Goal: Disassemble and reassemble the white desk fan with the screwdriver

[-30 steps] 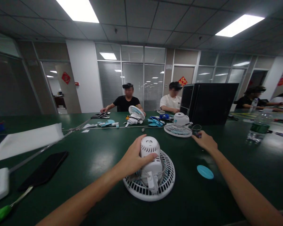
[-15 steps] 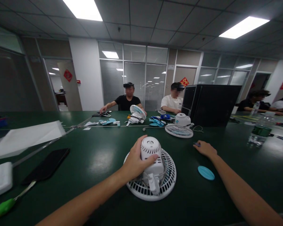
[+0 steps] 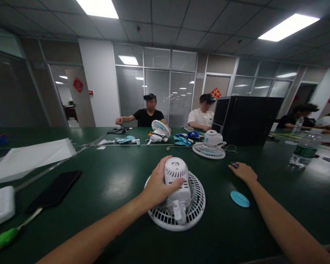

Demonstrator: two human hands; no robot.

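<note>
A white electric fan [image 3: 194, 211] lies grille-down on the dark green table in front of me, its motor housing upward and its plug and cord bundled against the body. My left hand [image 3: 159, 183] is wrapped around the housing from the left, thumb across the near side. To the right of the fan, my right hand [image 3: 244, 172] is closed near the tabletop. A small dark bluish object [image 3: 235, 165] pokes out between its fingers; the rest of it is hidden. Nearer to me than that hand lies a light blue oval disc [image 3: 239, 199], apart from it.
Beyond stand a second white fan [image 3: 209, 150], a third tilted fan [image 3: 160, 128], blue fan blades [image 3: 183, 140] and a large black case [image 3: 253, 121]. A water bottle [image 3: 304, 152] is at right; a phone [image 3: 56, 190] and white papers [image 3: 35, 157] at left. Two people sit opposite.
My right hand, with the small object, has shifted slightly right. My left hand and the fan hold their place. The person in black opposite has lifted a hand off the table.
</note>
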